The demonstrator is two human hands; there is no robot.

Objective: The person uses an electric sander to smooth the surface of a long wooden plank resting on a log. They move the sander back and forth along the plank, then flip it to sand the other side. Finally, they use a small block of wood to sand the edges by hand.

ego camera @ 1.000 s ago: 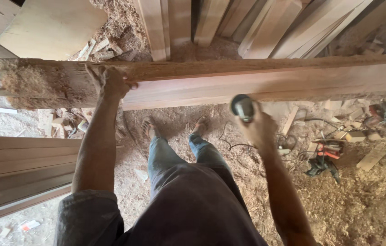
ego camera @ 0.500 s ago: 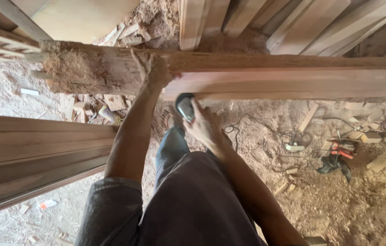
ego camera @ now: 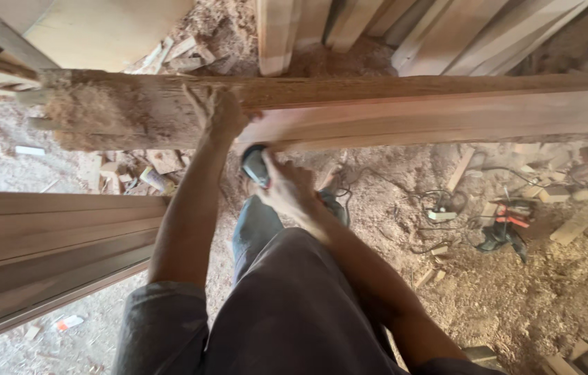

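**Beam under both hands**

The beam (ego camera: 391, 114) is lying level across the view, well above the sawdust floor (ego camera: 516, 292), with its rough, crumbly end (ego camera: 99, 114) pointing to the person's left. The left hand (ego camera: 219, 114) is pressing on the beam's front face just beside that rough end, fingers (ego camera: 200, 97) spreading flat over the wood rather than curling round anything. The right hand (ego camera: 287, 186) is sitting just below the beam's lower edge, its fingers closing round a small grey tool (ego camera: 255, 165) whose head is touching or nearly touching the underside; which cannot be told. Boards (ego camera: 349, 28) are leaning beyond the beam. A stack of planks (ego camera: 44, 250) is lying to the left, near the person's hip. An orange and black power tool (ego camera: 506, 226) and a tangled cord (ego camera: 419, 208) are resting on the floor to the right, well apart from both hands.
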